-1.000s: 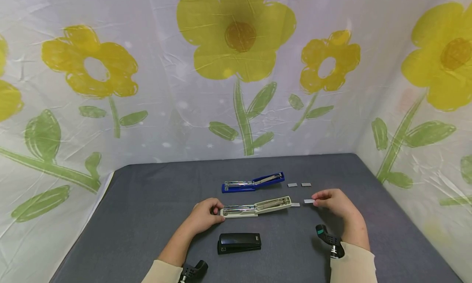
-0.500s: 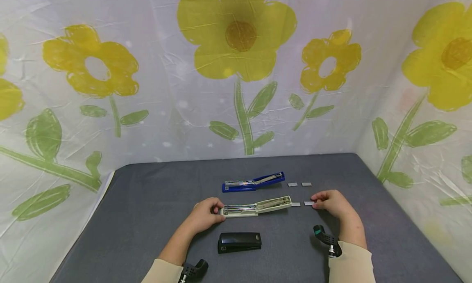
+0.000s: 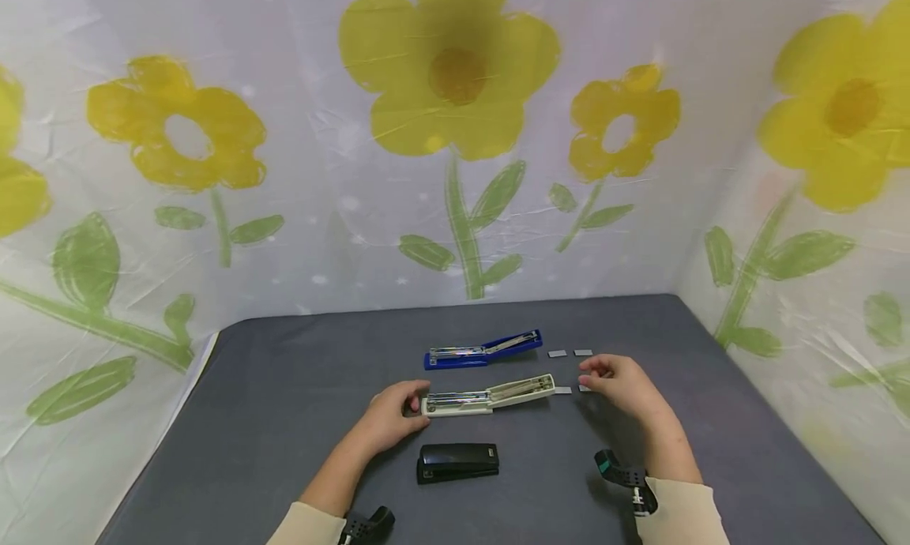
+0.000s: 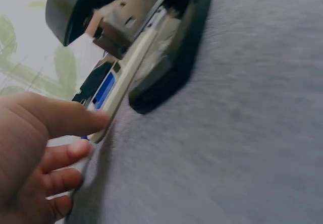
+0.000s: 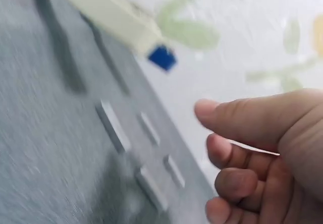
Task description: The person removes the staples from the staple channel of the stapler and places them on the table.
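My left grip (image 3: 390, 416), a bare hand, pinches the left end of the cream stapler (image 3: 455, 411), with the thumb on the side nearer the person and the fingers on the far side. From this grip the cream stapler extends rightward along the grey table (image 3: 298, 395); it lies unfolded, its lid (image 3: 526, 389) swung back and the lid's free end raised off the surface. My right grip (image 3: 626, 385) hovers to the right of that free end; thumb and forefinger stand slightly apart, the remaining fingers bend loosely, and I see nothing held between them. Just below its fingertips lies the first staple strip (image 3: 582, 388), partly hidden by the thumb in the head view. The second staple strip (image 3: 562, 390) lies farther left of the same grip, near the lid's raised end. Ahead of the right grip and to its left I count two rear staple strips (image 3: 583, 352), side by side and apart. The blue stapler (image 3: 455, 364), likewise unfolded, lies ahead and to the right of my left grip, beyond the cream one. The black stapler (image 3: 458, 456) lies to the right of the left grip and nearer the person; my left wrist view, somewhat blurred, shows a gap between its arm and base.
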Available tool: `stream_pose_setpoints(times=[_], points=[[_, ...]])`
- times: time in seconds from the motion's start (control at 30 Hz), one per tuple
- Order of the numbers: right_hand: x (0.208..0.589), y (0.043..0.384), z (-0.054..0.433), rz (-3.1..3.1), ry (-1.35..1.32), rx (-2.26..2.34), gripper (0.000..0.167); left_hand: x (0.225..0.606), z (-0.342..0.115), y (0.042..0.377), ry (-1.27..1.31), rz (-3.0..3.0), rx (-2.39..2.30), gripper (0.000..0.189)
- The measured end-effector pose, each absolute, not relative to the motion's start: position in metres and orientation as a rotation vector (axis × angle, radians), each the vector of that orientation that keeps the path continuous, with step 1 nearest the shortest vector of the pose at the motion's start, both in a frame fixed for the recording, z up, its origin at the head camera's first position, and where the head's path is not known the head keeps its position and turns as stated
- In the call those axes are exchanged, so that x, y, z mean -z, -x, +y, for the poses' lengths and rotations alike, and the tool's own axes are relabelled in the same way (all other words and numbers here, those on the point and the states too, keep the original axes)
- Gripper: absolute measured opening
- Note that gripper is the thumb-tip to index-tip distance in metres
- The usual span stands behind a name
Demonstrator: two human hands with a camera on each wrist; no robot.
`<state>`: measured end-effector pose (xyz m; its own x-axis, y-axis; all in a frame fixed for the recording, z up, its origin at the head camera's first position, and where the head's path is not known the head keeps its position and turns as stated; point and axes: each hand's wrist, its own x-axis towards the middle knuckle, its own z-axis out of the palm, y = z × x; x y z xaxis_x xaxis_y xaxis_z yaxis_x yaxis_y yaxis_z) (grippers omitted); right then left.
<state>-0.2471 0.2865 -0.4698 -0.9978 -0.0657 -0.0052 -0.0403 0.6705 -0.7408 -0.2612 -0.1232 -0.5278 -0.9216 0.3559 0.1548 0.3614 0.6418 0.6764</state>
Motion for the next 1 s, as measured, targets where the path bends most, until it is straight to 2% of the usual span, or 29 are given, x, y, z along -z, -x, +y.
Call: stream_pose_setpoints(times=[0.2,0.33,0.47,0.6,0.83,1.0], points=[[0.453,0.231,0.256,2.866,0.173,1.342,0.02,0.526,-0.137,0.231,0.504,-2.684,1.31,0.043],[0.452,0.216,0.226,2.823,0.297,1.383,0.017,0.521,-0.141,0.205,0.549,-2.755,1.384,0.035],[0.455,0.201,0.188,2.792,0.513,1.36,0.016,0.517,-0.134,0.186,0.627,-2.943,1.244,0.034],[0.46,0.191,0.146,2.845,0.711,1.201,0.02,0.518,-0.128,0.178,0.65,-2.988,1.024,0.043],[0.469,0.181,0.083,2.972,0.91,0.683,0.035,0.524,-0.131,0.174,0.674,-2.863,1.059,0.022],[0.473,0.18,0.069,3.054,0.913,0.565,0.033,0.529,-0.132,0.174,0.676,-2.847,1.096,0.02]])
